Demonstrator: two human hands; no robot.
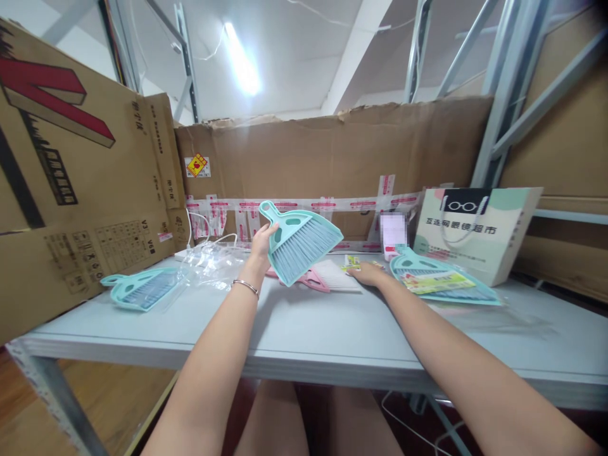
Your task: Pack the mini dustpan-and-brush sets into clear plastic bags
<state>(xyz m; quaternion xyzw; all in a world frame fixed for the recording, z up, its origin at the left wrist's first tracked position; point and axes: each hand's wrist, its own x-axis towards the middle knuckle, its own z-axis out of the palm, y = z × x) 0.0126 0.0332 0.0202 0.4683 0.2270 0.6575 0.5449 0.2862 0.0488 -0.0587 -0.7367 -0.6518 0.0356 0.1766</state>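
Observation:
My left hand [262, 247] is closed around the handle of a teal dustpan [327, 231] with a grey-bristled brush [299, 250] nested in it, raised above the table. Behind and below it, a pink brush [316, 278] with white bristles lies on the tabletop, partly hidden. Farther right, my right hand [368, 273] is low at the table with its fingers closed on a yellow-green card [351, 262]; its palm side is hidden. Just right of that hand lies a second teal dustpan-and-brush set [451, 294] with a yellow-green label [439, 282], in clear plastic.
Another teal dustpan set [142, 291] lies at the left beside crumpled clear plastic [213, 263]. A paper bag [475, 234] and a small pinkish box [394, 234] stand at the back right. Large cartons [304, 158] enclose the grey table [332, 335] at back and left.

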